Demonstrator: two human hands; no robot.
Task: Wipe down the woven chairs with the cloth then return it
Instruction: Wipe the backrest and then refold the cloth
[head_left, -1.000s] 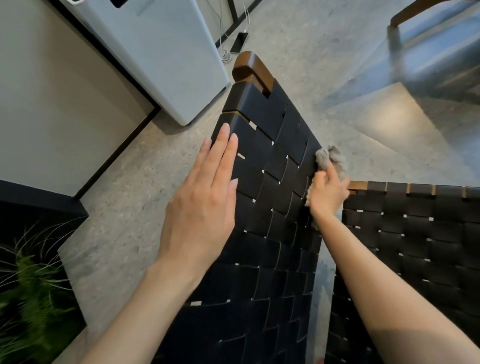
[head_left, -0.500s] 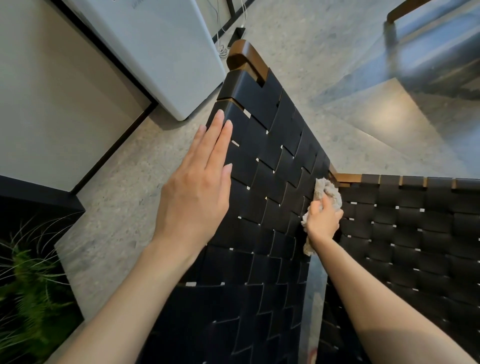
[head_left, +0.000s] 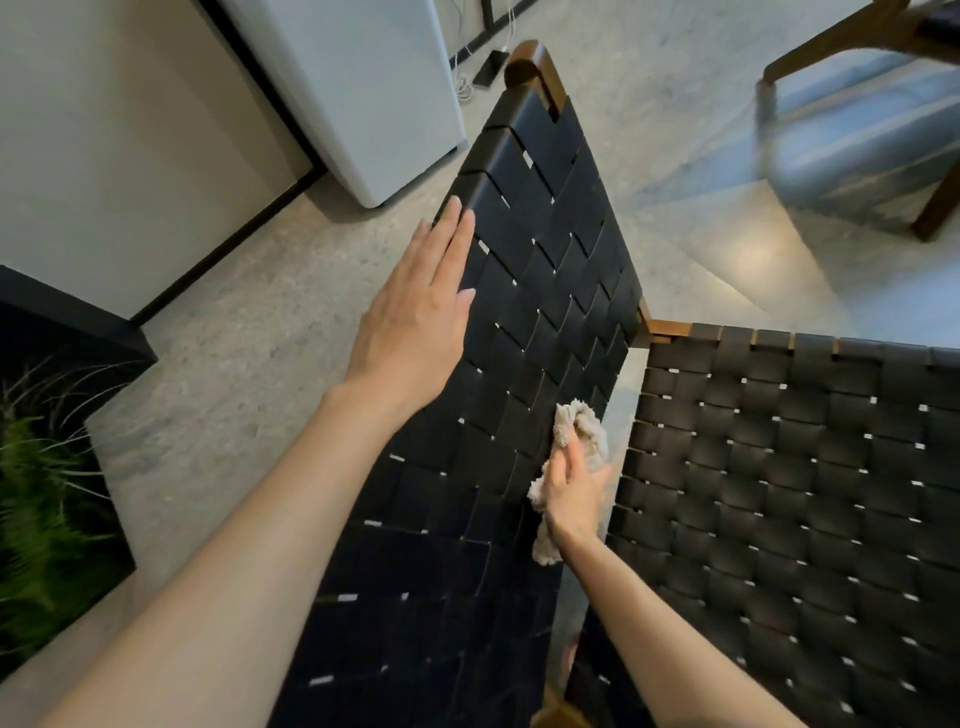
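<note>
Brace the woven chair panel (head_left: 545, 234) with the left hand (head_left: 410, 332), fingers straight and together on it, and drive the cloth (head_left: 584, 423), clamped in the curled fingers of the right hand (head_left: 574, 491) and protruding beyond their tips, firmly along each strap in overlapping passes.

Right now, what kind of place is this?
Probably a lounge or lobby seating area: black woven chairs, another wood-framed armchair across the polished stone floor, and a bed of green plants.
</note>
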